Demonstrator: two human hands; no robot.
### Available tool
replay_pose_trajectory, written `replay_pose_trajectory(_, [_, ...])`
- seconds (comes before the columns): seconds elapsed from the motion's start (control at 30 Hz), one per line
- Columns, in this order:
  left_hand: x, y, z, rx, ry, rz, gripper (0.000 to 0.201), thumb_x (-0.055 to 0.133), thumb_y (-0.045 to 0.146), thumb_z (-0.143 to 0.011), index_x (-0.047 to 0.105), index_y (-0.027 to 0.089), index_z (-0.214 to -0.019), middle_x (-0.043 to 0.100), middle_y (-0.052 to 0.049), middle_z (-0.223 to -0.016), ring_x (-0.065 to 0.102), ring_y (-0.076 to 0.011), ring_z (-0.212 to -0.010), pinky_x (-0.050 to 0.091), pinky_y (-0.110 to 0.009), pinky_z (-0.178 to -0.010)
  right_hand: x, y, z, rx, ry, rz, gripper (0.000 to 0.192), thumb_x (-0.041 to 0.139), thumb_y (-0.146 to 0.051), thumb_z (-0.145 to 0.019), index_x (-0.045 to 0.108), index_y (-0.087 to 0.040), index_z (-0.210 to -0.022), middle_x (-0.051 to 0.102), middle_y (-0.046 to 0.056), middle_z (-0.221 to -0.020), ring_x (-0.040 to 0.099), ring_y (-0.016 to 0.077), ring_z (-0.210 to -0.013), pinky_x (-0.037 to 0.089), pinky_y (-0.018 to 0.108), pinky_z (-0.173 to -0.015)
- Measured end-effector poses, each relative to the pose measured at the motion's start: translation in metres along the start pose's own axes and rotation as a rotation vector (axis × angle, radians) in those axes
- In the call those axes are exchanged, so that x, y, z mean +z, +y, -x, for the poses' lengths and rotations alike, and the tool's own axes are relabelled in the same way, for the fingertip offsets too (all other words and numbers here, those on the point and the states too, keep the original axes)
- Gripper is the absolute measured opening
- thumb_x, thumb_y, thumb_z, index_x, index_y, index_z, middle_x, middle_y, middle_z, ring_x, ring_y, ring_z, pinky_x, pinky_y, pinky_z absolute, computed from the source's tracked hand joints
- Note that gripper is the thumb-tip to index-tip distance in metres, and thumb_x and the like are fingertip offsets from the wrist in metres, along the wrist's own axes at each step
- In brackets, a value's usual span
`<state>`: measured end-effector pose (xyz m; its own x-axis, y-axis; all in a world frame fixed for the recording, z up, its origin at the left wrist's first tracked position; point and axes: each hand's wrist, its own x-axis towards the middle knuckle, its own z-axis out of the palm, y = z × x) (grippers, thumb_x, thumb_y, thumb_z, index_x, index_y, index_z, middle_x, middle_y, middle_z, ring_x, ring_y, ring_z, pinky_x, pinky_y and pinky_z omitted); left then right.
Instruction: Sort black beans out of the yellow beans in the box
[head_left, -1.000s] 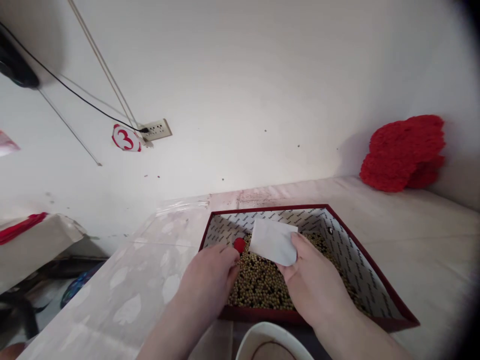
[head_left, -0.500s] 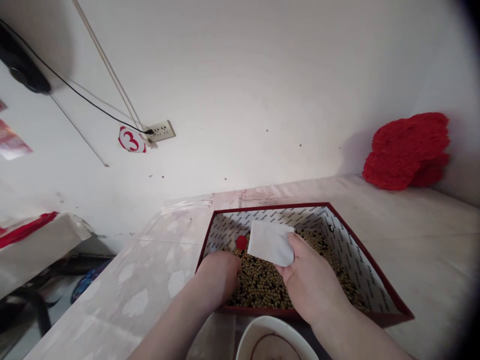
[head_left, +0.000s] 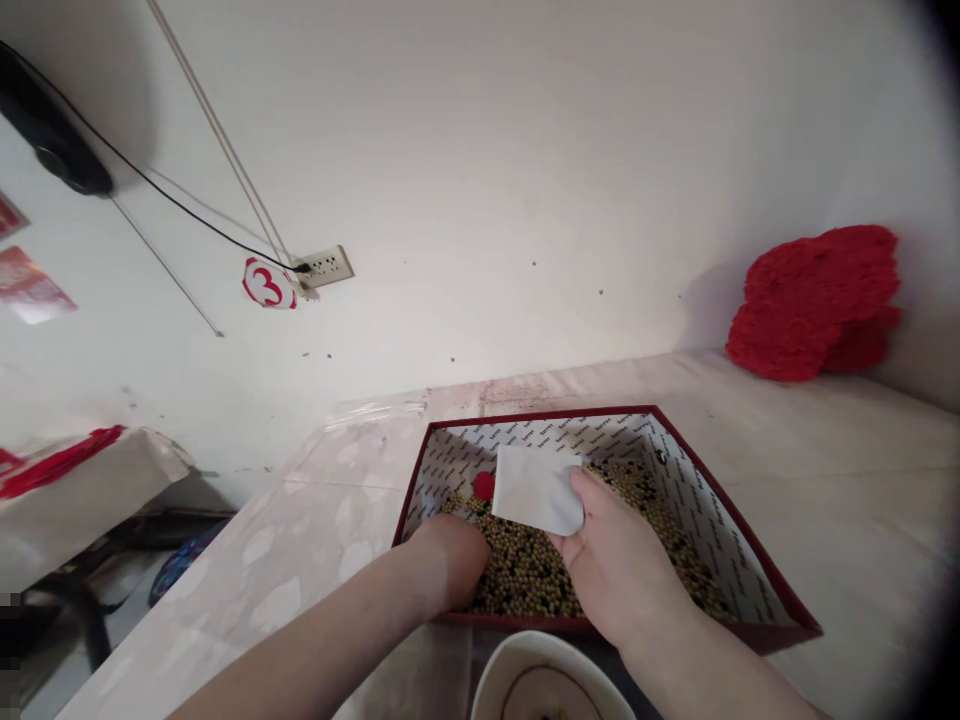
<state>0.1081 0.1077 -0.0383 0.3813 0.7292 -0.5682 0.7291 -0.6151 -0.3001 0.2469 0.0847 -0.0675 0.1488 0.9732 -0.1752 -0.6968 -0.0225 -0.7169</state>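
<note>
Two bare forearms enter the frame from the lower edge. No sleeve, glove, watch, ring or bracelet is visible on either arm. The left hand [head_left: 448, 562] shows its back and knuckles only, the fingers being hidden. The right hand [head_left: 619, 570] shows its back, with the thumb and index finger visible and their nails short.

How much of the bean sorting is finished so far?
Little looks done: the white bowl at the near edge shows only a few bits inside. Right now the left hand digs into the yellowish beans in the red-edged cardboard box, while the right hand holds a white paper card. Most beans, some dark, remain in the box.
</note>
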Motion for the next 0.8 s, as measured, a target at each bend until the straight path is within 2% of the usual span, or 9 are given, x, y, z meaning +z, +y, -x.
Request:
replay_pose_trajectory(0.13, [0.003,-0.001,-0.001,-0.033,0.065,0.040,0.019,0.063,0.015,-0.063,0.074,0.009,-0.077,0.071,-0.023,-0.079,0.067,-0.0386,-0.076,0.053,-0.045,-0.064,0.008,-0.007,0.005,0.115,0.047,-0.112,0.025,0.064,-0.034,-0.073,0.063,-0.031,-0.098,0.069,-0.002,-0.101,0.063,0.0206,-0.091,0.053,0.028,-0.060])
replay_pose_trajectory(0.27, [0.000,-0.005,0.006,-0.117,0.270,0.141,0.015,0.057,0.018,-0.070,0.071,0.015,-0.073,0.071,-0.014,-0.076,0.067,-0.0305,-0.072,0.051,-0.037,-0.062,0.014,-0.012,0.008,0.134,0.044,-0.165,0.020,0.064,-0.030,-0.074,0.064,-0.030,-0.095,0.070,-0.001,-0.097,0.062,0.0202,-0.092,0.053,0.028,-0.062])
replay_pose_trajectory(0.4, [0.000,-0.013,0.024,-0.258,0.558,0.263,0.020,0.043,0.018,-0.083,0.063,0.021,-0.082,0.068,-0.005,-0.084,0.064,-0.0199,-0.078,0.047,-0.029,-0.067,0.016,-0.013,0.006,0.143,0.023,-0.179,0.018,0.062,-0.029,-0.076,0.064,-0.027,-0.093,0.071,-0.001,-0.090,0.063,0.0199,-0.088,0.052,0.028,-0.062])
replay_pose_trajectory(0.47, [0.000,-0.013,0.034,-0.340,0.763,0.387,0.019,0.042,0.019,-0.086,0.061,0.021,-0.084,0.066,-0.003,-0.085,0.061,-0.0163,-0.077,0.046,-0.027,-0.066,0.016,-0.014,0.007,0.163,0.008,-0.182,0.015,0.062,-0.028,-0.077,0.064,-0.025,-0.091,0.070,0.000,-0.085,0.063,0.0193,-0.084,0.051,0.028,-0.062])
replay_pose_trajectory(0.53, [-0.002,-0.008,0.042,-0.311,1.021,0.533,0.015,0.046,0.020,-0.085,0.060,0.021,-0.080,0.064,-0.001,-0.082,0.059,-0.0151,-0.074,0.045,-0.026,-0.065,0.017,-0.015,0.008,0.191,-0.019,-0.188,0.011,0.062,-0.027,-0.077,0.064,-0.024,-0.087,0.070,-0.001,-0.082,0.063,0.0181,-0.081,0.050,0.027,-0.061])
replay_pose_trajectory(0.6, [-0.007,0.001,0.043,-0.177,1.244,0.596,0.012,0.051,0.019,-0.083,0.061,0.021,-0.078,0.063,-0.001,-0.080,0.058,-0.0156,-0.076,0.045,-0.028,-0.068,0.018,-0.016,0.010,0.212,-0.065,-0.190,0.007,0.063,-0.025,-0.076,0.064,-0.024,-0.083,0.069,-0.002,-0.082,0.062,0.0165,-0.078,0.049,0.025,-0.060])
replay_pose_trajectory(0.67, [-0.011,0.012,0.038,-0.071,1.327,0.539,0.012,0.052,0.018,-0.084,0.063,0.021,-0.079,0.062,-0.003,-0.080,0.056,-0.0168,-0.079,0.045,-0.031,-0.071,0.019,-0.017,0.012,0.218,-0.119,-0.194,0.005,0.064,-0.023,-0.075,0.064,-0.023,-0.080,0.069,-0.002,-0.081,0.062,0.0150,-0.075,0.048,0.024,-0.059])
replay_pose_trajectory(0.8, [-0.014,0.028,0.022,-0.097,1.296,0.408,0.016,0.053,0.017,-0.085,0.064,0.020,-0.073,0.061,-0.003,-0.073,0.053,-0.0174,-0.073,0.045,-0.033,-0.068,0.019,-0.017,0.013,0.242,-0.192,-0.212,0.005,0.064,-0.020,-0.076,0.065,-0.020,-0.080,0.067,-0.002,-0.074,0.060,0.0126,-0.067,0.046,0.023,-0.056])
